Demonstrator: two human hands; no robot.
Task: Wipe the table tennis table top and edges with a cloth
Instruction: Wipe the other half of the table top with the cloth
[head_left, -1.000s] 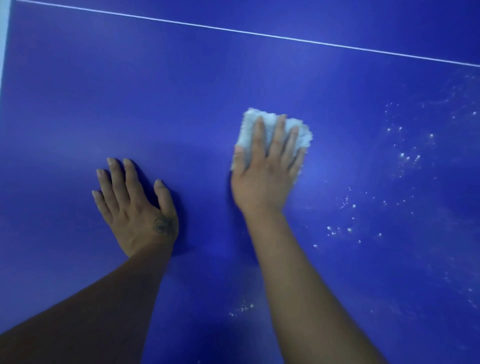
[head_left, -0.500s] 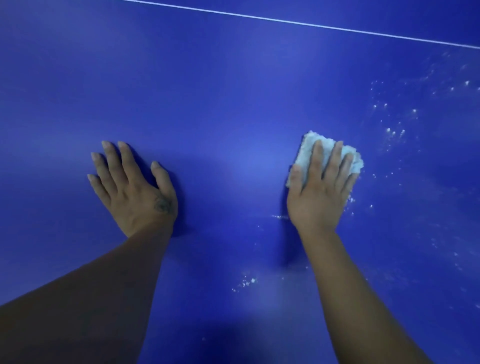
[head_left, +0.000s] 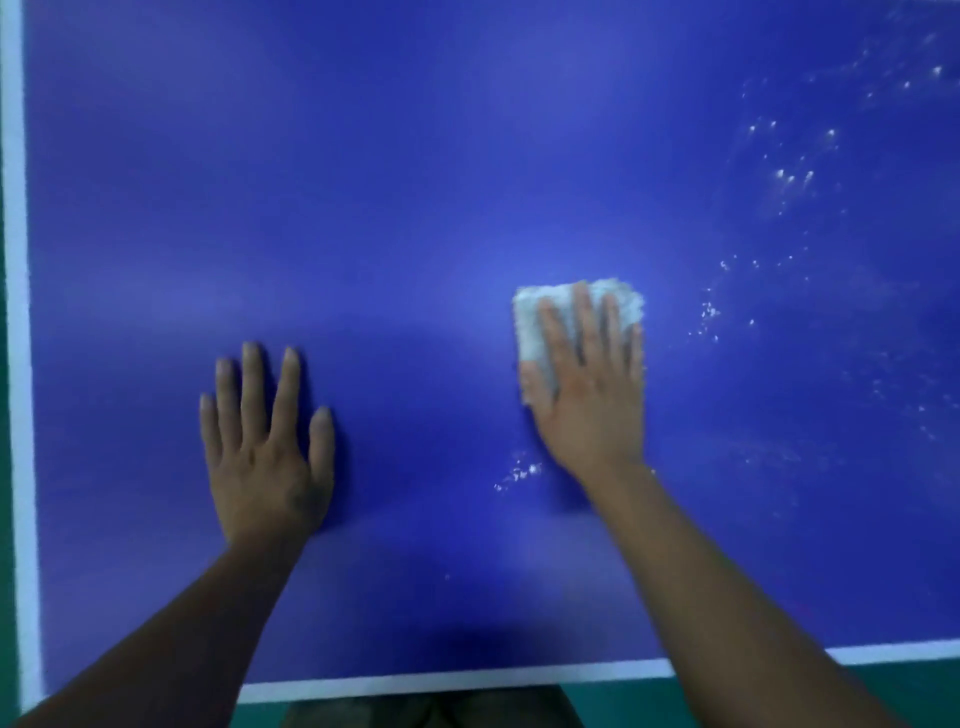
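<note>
Running down the far left of the view, a white side line (head_left: 15, 364) borders the blue table tennis table top (head_left: 415, 182), with a strip of green floor (head_left: 4, 467) just outside it. Next along, the left hand (head_left: 265, 457) lies palm down on the bare blue surface. Its fingers are straight and slightly spread, the thumb is out to the right, and it holds nothing. Its forearm (head_left: 182, 649) comes in from the lower left corner.

A small cluster of white specks (head_left: 517, 473) sits on the surface between the two hands, just beside the wrist of the right hand (head_left: 587, 395). The cloth (head_left: 535, 322), a small, pale, fluffy folded pad, lies flat on the table top right of centre, well in from both white lines. The right hand presses down on it from the near side. Its four fingers are straight and laid across the top, and the thumb runs along the left edge. The far and left parts of the cloth show beyond the fingers. Motion blur hides whether the thumb tucks under the edge.

Farther right, scattered white flecks (head_left: 789, 176) dot the blue, thickest toward the upper right corner. Along the bottom, a white end line (head_left: 467, 678) marks the near edge, with more green floor beyond it.
</note>
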